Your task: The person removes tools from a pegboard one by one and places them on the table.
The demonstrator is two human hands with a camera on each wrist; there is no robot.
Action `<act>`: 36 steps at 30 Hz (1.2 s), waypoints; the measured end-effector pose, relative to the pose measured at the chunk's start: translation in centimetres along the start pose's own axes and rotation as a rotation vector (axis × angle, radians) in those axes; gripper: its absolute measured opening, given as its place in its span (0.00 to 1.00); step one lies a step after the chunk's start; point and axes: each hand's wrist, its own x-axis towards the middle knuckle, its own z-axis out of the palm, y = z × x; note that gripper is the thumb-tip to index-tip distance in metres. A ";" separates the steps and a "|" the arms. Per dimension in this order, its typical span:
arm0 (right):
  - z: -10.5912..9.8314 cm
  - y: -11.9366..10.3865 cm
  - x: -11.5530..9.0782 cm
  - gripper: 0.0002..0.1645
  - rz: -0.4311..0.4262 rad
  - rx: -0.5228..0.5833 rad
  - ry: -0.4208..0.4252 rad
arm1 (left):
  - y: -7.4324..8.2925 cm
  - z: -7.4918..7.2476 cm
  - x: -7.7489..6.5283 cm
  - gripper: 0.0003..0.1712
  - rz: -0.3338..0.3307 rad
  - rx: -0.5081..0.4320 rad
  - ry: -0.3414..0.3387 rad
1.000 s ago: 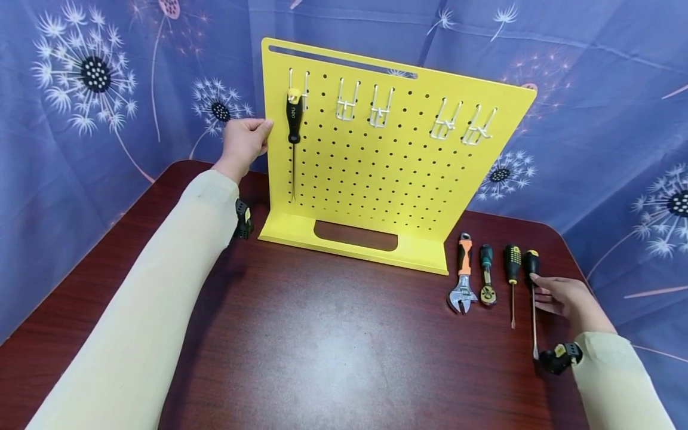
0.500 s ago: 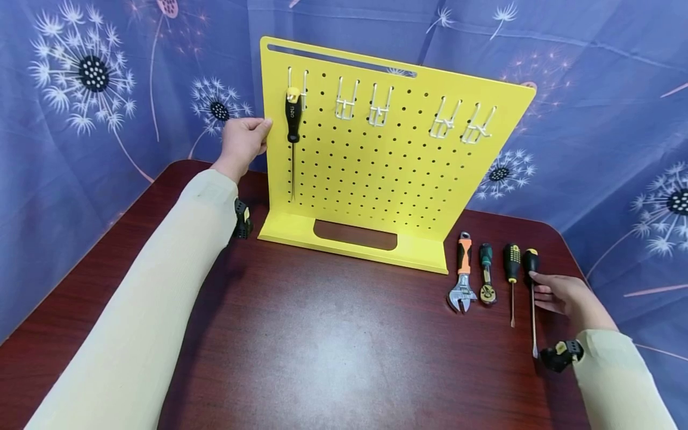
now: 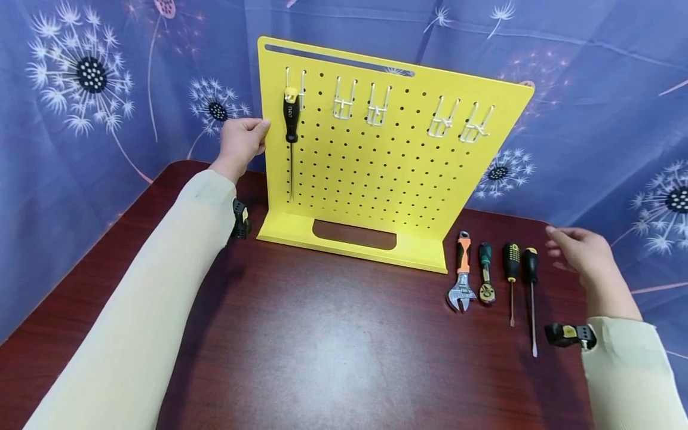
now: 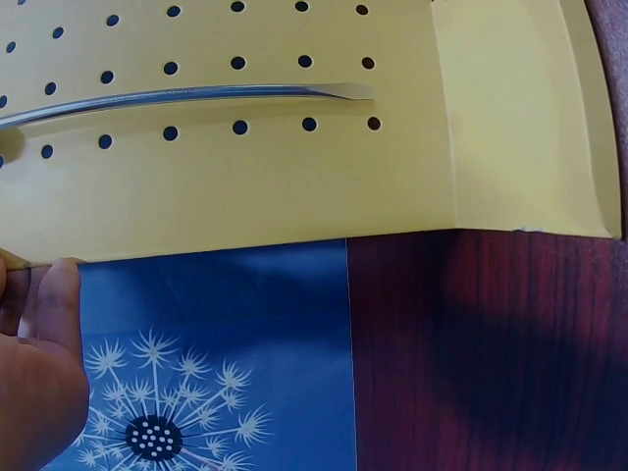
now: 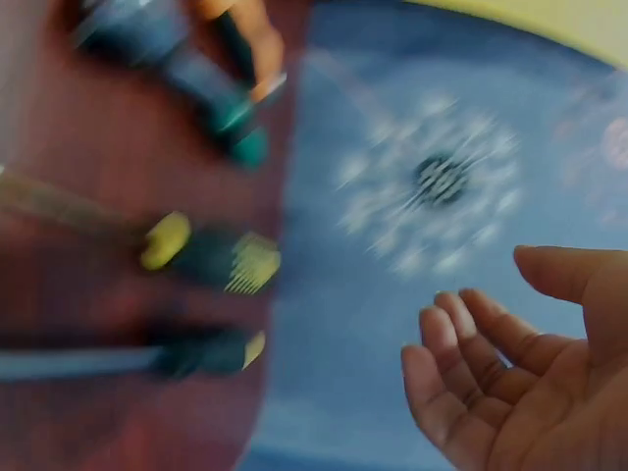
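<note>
My left hand [image 3: 240,145] pinches the left edge of a yellow pegboard [image 3: 371,173], thumb in front. A black and yellow screwdriver [image 3: 292,116] hangs upright on the board's leftmost hook; the left wrist view shows its shaft [image 4: 216,94] lying along the holes. My right hand [image 3: 583,254] holds nothing and is raised beyond the right end of the tool row, fingers loosely bent in the right wrist view. Nearest to it on the table lies a long screwdriver [image 3: 531,269] with a black handle, beside a shorter screwdriver [image 3: 512,263] with a yellow-dotted handle.
A green-handled ratchet wrench [image 3: 486,272] and an orange-handled adjustable wrench [image 3: 462,272] lie left of the screwdrivers on the dark red table [image 3: 322,334]. Several white wire hooks [image 3: 378,106] stick out from the board. A blue dandelion-print curtain [image 3: 591,149] hangs close behind the table.
My right hand has let go of the long screwdriver, which stays on the table, and has moved up and to the right. The left hand keeps its grip on the board's edge.
</note>
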 end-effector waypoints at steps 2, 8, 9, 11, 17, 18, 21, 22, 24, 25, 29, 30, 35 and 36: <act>0.5 -1.6 -0.2 0.11 -0.042 0.061 0.000 | 0.0 0.0 -0.1 0.20 -0.005 0.008 0.003; 2.9 -6.0 -1.1 0.05 -0.144 0.118 -0.030 | 0.0 0.1 0.0 0.18 -0.009 0.016 0.010; 3.4 -6.8 -1.3 0.09 -0.158 0.104 -0.039 | 0.0 0.1 0.1 0.18 -0.010 0.018 0.010; 4.3 -8.2 -1.5 0.13 -0.189 0.078 -0.061 | 0.0 0.1 0.1 0.17 -0.012 0.022 0.010; 6.8 -12.2 -2.2 0.13 -0.274 0.043 -0.166 | -0.1 0.0 0.2 0.18 -0.017 0.027 0.005; 7.3 -12.8 -2.3 0.15 -0.282 0.044 -0.184 | -0.1 0.0 0.2 0.20 -0.017 0.025 0.002; 8.4 -14.3 -2.4 0.22 -0.305 0.068 -0.231 | -0.1 0.0 0.2 0.22 -0.015 0.023 -0.005; 8.8 -14.7 -2.5 0.25 -0.305 0.077 -0.242 | -0.1 0.0 0.2 0.22 -0.014 0.020 -0.006; 9.6 -15.4 -2.5 0.31 -0.313 0.105 -0.260 | -0.1 0.0 0.1 0.23 -0.013 0.019 -0.007; 10.1 -15.8 -2.5 0.32 -0.321 0.124 -0.270 | -0.1 0.0 0.1 0.22 -0.015 0.018 -0.006; 11.9 -17.2 -2.6 0.35 -0.345 0.183 -0.294 | 0.0 -0.1 0.1 0.21 -0.014 0.019 -0.003; 12.4 -17.6 -2.5 0.35 -0.351 0.198 -0.302 | 0.0 -0.1 0.1 0.21 -0.013 0.019 -0.003; 15.2 -19.4 -2.1 0.34 -0.379 0.292 -0.368 | -0.1 -0.1 0.1 0.20 -0.006 0.024 -0.002; 15.8 -19.7 -1.9 0.34 -0.382 0.313 -0.390 | -0.1 -0.2 0.1 0.20 -0.006 0.024 -0.002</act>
